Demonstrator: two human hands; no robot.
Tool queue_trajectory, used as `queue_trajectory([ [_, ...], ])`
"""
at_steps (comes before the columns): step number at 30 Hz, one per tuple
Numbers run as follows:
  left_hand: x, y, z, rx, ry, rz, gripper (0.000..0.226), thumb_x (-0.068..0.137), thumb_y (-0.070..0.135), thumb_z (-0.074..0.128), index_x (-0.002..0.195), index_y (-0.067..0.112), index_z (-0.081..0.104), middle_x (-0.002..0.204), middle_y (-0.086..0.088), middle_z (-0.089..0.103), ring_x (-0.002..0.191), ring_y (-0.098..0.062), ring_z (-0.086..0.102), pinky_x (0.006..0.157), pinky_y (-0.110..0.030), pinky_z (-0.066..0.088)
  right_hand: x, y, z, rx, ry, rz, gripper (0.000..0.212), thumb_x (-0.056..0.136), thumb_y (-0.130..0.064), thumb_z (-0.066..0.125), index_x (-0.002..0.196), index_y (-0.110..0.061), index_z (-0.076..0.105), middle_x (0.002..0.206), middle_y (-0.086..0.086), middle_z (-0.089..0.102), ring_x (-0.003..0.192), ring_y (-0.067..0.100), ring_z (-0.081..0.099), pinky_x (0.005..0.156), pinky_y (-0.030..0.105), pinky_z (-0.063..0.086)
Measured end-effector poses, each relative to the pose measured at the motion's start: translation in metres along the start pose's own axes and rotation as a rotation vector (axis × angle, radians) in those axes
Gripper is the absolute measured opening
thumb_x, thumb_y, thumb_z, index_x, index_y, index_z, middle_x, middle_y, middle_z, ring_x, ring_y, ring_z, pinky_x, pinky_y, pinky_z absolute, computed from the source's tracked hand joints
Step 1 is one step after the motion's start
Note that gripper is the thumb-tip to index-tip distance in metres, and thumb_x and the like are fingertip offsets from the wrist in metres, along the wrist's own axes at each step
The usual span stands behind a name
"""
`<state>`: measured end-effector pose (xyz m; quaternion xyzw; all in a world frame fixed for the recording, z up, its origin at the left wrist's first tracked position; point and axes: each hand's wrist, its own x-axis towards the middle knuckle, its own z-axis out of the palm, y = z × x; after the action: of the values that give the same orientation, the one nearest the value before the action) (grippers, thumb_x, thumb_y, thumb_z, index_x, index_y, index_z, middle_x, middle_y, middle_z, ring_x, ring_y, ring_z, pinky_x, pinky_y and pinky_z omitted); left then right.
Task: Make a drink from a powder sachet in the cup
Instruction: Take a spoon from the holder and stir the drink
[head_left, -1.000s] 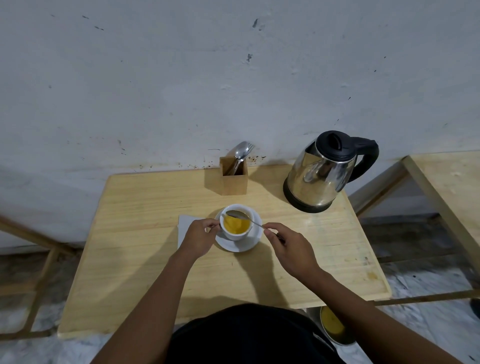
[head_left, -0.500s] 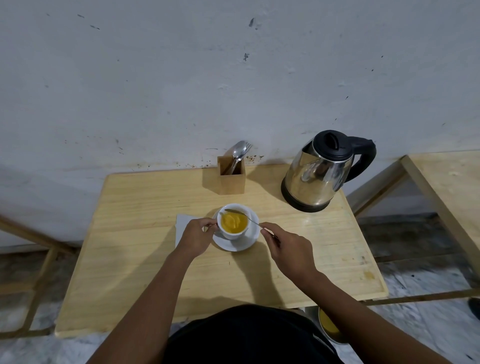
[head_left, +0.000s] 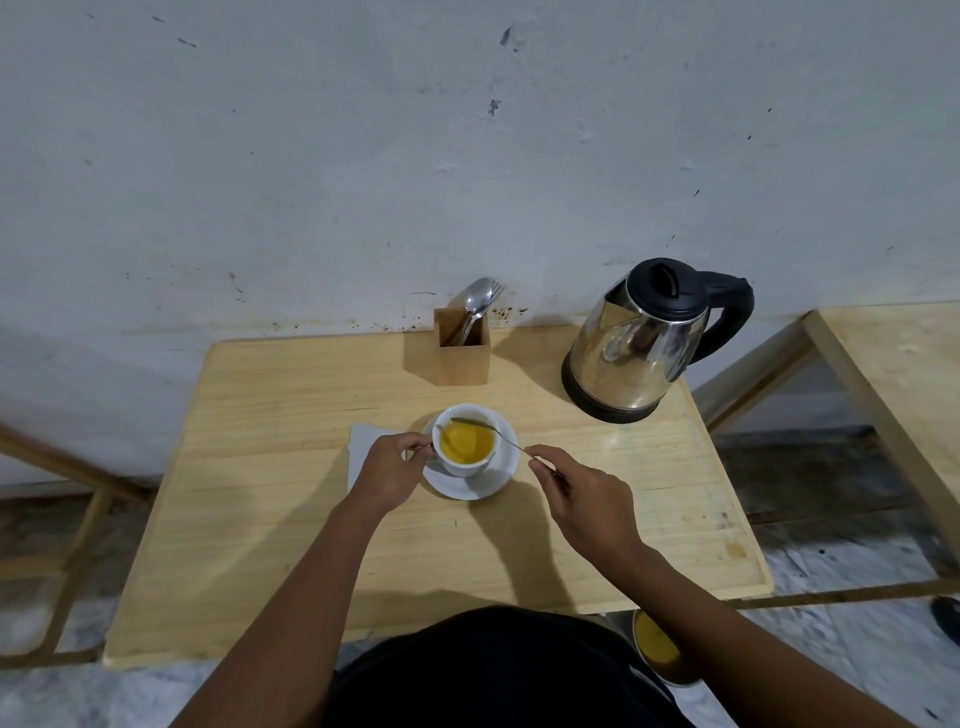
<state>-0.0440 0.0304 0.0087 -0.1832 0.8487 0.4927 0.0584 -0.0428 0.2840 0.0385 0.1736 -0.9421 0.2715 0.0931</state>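
**Two hands at the cup, spoon laid across the yellow drink**

One white cup (head_left: 466, 441) stands on a white saucer (head_left: 485, 480) near the middle of a pale wooden table (head_left: 270, 519), filled with a yellow liquid (head_left: 466, 441). The left hand (head_left: 387, 470) sits at the cup's left side, its fingers curled in against the handle and closed on it. Under that hand lies a white paper (head_left: 360, 447), partly covered; what it is cannot be made out.

The right hand (head_left: 584, 501) is just right of the saucer, thumb and fingers pinched shut on the end of a thin metal spoon (head_left: 491, 428). The spoon's long axis runs on a slant from the hand at the lower right up to the cup's far left rim, with the bowl end pointing away from the person and to the left, over the liquid. Whether the tip dips into the drink or only rests at the rim cannot be told.

Behind the cup, against the wall, a small wooden holder (head_left: 462, 353) stands upright with a spoon and fork (head_left: 480, 299) poking out, handles down. To its right stands a steel kettle (head_left: 636, 353) with a black lid and handle, the handle turned right. Below the table's near edge, by the person's right arm, a round metal bowl (head_left: 657, 649) with yellow contents shows.
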Motion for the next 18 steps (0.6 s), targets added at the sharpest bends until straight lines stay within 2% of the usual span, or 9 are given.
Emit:
queue_trajectory([
  [3,-0.0004,0.0001,0.0008,-0.010,0.005,-0.005,0.020,0.091,0.012,0.057,0.104,0.008,0.071,0.103,-0.009,0.072,0.069,-0.011,0.053,0.071,-0.027,0.040,-0.0010,-0.0003,0.0008,0.022,-0.031,0.063,0.018,0.096,-0.040,0.054,0.111,-0.038,0.063,0.052,-0.011,0.055,0.050,0.015,0.057,0.045,0.015,0.024],
  [6,-0.0006,-0.0005,0.0012,-0.017,0.011,0.007,0.019,0.091,0.012,0.057,0.103,0.008,0.071,0.101,-0.009,0.072,0.061,-0.001,0.050,0.063,-0.025,0.040,-0.0013,-0.0036,0.0003,0.089,-0.071,0.147,0.020,0.097,-0.040,0.053,0.114,-0.037,0.064,0.049,-0.013,0.047,0.051,0.011,0.053,0.047,0.021,0.030],
  [9,-0.0008,-0.0008,0.0018,-0.018,0.013,0.006,0.019,0.091,0.010,0.057,0.103,0.007,0.071,0.101,-0.011,0.072,0.061,0.000,0.049,0.061,-0.021,0.039,0.0014,-0.0039,-0.0017,0.187,-0.131,0.243,0.029,0.099,-0.041,0.048,0.121,-0.032,0.066,0.067,-0.010,0.068,0.065,0.011,0.063,0.057,0.026,0.043],
  [11,-0.0006,-0.0002,0.0010,-0.010,0.011,0.009,0.019,0.091,0.010,0.057,0.104,0.007,0.071,0.101,-0.010,0.073,0.065,-0.004,0.053,0.061,-0.016,0.039,0.0037,-0.0041,-0.0027,0.205,-0.189,0.258,0.031,0.100,-0.042,0.046,0.118,-0.030,0.069,0.073,-0.006,0.072,0.068,0.012,0.064,0.060,0.029,0.046],
  [13,-0.0005,0.0006,0.0001,-0.001,0.011,0.013,0.019,0.091,0.010,0.057,0.104,0.008,0.071,0.103,-0.009,0.073,0.078,-0.010,0.058,0.064,-0.013,0.039,0.0063,-0.0049,-0.0048,0.305,-0.225,0.311,0.033,0.100,-0.043,0.045,0.111,-0.027,0.071,0.075,-0.007,0.071,0.072,0.009,0.064,0.065,0.030,0.049],
  [15,-0.0013,0.0009,0.0001,-0.006,0.004,0.009,0.019,0.091,0.010,0.057,0.104,0.008,0.071,0.104,-0.008,0.072,0.087,-0.013,0.059,0.067,-0.015,0.039,0.0074,-0.0042,-0.0071,0.432,-0.227,0.381,0.032,0.100,-0.043,0.044,0.100,-0.023,0.069,0.080,-0.009,0.069,0.076,0.006,0.062,0.071,0.033,0.048],
  [18,-0.0030,0.0012,0.0011,-0.013,-0.006,-0.002,0.019,0.092,0.011,0.057,0.105,0.008,0.071,0.106,-0.008,0.072,0.087,-0.012,0.058,0.074,-0.021,0.040,0.0054,0.0006,-0.0063,0.543,-0.213,0.474,0.026,0.102,-0.035,0.042,0.086,-0.018,0.055,0.066,-0.007,0.054,0.058,0.004,0.047,0.063,0.036,0.042],
])
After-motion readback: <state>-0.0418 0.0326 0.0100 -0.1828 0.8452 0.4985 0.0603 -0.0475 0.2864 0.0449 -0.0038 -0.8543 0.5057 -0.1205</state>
